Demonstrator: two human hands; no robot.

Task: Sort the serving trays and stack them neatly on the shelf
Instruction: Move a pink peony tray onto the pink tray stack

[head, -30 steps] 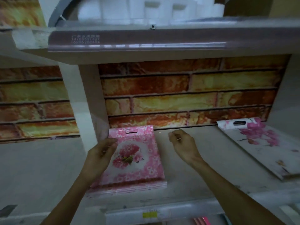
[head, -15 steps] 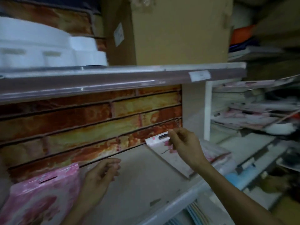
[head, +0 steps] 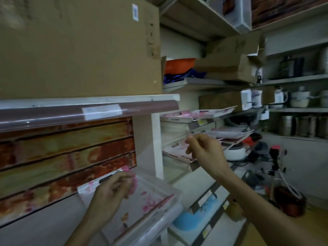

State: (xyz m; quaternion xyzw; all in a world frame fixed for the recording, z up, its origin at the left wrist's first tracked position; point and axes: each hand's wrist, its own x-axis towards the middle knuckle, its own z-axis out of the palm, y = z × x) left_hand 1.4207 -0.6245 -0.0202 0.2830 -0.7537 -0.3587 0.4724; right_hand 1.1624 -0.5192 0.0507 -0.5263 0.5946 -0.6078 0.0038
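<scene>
A white serving tray with pink flowers point(head: 142, 197) lies flat on the shelf point(head: 44, 226), against the brick-pattern back panel and near the white upright. My left hand point(head: 110, 190) rests on its far end, fingers curled at the dark handle slot. My right hand point(head: 204, 150) is raised in the air further right, past the upright, in front of the neighbouring shelves. Its fingers are loosely bent and hold nothing. Behind it, more pale floral trays point(head: 229, 135) lie in untidy, tilted stacks on those shelves.
A large cardboard box point(head: 79, 47) sits on the shelf above, whose front lip point(head: 88, 112) overhangs. A white upright point(head: 157, 148) divides the bays. A blue tray point(head: 191, 221) lies on a lower shelf. Pots and steel containers point(head: 300, 100) fill racks at the right.
My view has swung right, away from the pink tray stack, which is out of sight. My left hand has moved onto the white floral tray; my right hand has left it and risen rightward.
</scene>
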